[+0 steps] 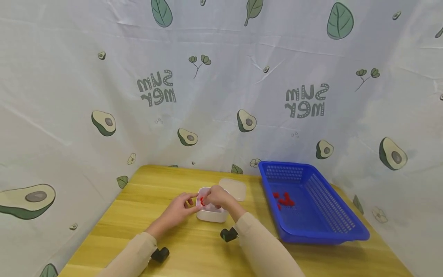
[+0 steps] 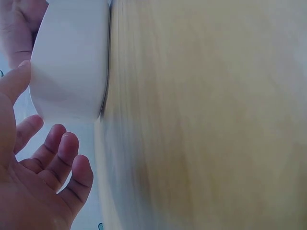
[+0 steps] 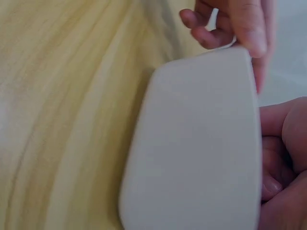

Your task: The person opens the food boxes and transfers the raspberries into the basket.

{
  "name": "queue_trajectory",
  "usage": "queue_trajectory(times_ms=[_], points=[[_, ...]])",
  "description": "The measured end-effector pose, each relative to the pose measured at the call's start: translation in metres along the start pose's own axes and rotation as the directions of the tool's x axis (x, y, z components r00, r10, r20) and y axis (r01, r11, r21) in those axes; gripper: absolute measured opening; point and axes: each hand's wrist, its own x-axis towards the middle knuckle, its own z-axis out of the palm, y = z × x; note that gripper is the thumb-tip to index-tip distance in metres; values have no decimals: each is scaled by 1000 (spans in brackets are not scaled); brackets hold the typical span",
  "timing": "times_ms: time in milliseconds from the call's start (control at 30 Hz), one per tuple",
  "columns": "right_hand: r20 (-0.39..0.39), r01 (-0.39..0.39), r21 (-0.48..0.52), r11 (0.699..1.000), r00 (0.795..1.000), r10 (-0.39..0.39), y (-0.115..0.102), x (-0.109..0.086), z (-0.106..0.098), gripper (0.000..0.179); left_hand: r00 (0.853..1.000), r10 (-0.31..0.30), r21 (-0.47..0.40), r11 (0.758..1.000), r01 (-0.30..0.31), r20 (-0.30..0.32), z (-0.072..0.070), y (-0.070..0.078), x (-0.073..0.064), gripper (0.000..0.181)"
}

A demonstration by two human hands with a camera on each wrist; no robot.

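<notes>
A small white box (image 1: 212,216), with its top off, stands on the wooden table. My left hand (image 1: 180,207) is at its left end, thumb and forefinger tips touching the rim. In the left wrist view the other fingers (image 2: 61,155) are loosely bent beside the box wall. From the right, my right hand (image 1: 218,196) reaches down into the box. Its fingers curl at a small red piece (image 1: 202,201) and appear to pinch it; the box wall hides them in the right wrist view.
A flat, pale translucent lid (image 1: 235,188) lies just behind the box. To the right stands a blue plastic basket (image 1: 311,232) with several red pieces (image 1: 285,200) at its left side. A printed cloth (image 1: 214,96) hangs behind the table (image 1: 194,246).
</notes>
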Motion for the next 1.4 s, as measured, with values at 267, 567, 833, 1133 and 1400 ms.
queue_trajectory(times_ms=[267, 567, 833, 1133, 1400], points=[[-16, 7, 9, 1000, 1000, -7, -1, -12, -29, 14, 1000, -11, -20, 1000, 11, 13, 1, -1, 1, 57], [-34, 1, 84, 996, 999, 2, 5, -25, -64, 12, 999, -42, -26, 999, 42, 27, 3, -1, 0, 59], [-51, -2, 111, 994, 999, 7, 14, -33, -104, 19, 999, -49, -17, 999, 49, 18, 0, 1, 2, 57], [-110, 0, 124, 992, 994, 13, 38, -48, -150, 24, 998, -58, -17, 998, 58, 21, -6, 1, 7, 58], [-128, -42, 132, 990, 990, 59, 66, -64, -178, 33, 998, -49, -3, 999, 49, 27, -6, 2, 6, 57]])
